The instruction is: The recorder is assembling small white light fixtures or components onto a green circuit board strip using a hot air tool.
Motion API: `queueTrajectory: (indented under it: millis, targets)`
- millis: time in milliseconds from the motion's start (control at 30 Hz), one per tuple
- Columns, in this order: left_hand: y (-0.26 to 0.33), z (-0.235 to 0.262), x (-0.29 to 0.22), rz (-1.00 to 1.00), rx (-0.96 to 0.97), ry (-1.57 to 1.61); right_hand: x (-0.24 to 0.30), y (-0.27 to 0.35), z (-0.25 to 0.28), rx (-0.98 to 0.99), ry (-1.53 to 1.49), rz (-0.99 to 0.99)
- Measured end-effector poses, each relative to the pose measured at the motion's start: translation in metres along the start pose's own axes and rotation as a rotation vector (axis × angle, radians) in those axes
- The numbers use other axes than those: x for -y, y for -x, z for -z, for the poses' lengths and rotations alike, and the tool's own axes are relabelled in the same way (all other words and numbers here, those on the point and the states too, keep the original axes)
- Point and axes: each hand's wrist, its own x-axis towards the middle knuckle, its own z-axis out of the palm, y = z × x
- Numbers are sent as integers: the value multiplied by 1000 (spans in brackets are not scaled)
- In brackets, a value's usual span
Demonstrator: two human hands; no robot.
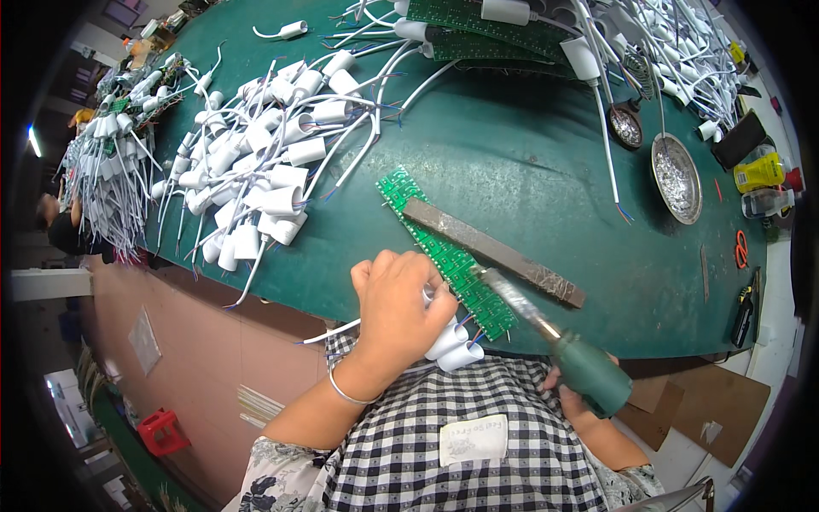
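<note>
1. Head view, centre: we look down at a green-topped workbench. Our left hand is curled closed over a few white plastic sockets with thin wires, pressing them against the near end of a long green circuit board strip.
2. Head view, lower right: our right hand grips the green handle of a soldering iron; the fingers are mostly hidden beneath it. The iron's tip sits at the strip, just beside our left fingers.
3. Head view, across the strip: a flat dark metal bar lies diagonally on the board.
4. Head view, upper left: a heap of white sockets with wires lies well apart from our hands. Upper right: two round metal dishes.
5. Risk, as we judge it: the hot tip is very near our left fingers, so a slip could burn them, or scorch a socket.
</note>
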Motion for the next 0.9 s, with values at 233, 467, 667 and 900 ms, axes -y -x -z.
queueTrajectory:
  millis: [233, 467, 667, 900]
  targets:
    - [0, -2, 0, 7, 0, -11, 14, -8, 3, 58, -22, -48]
    - [2, -1, -1, 1, -23, -7, 12, -10, 1, 75, -108, -43]
    - [3, -4, 0, -17, -81, 8, 8, -11, -3, 72, -149, 2]
    - [3, -5, 1, -2, -90, 15, 11, -11, -8, 43, -169, -20]
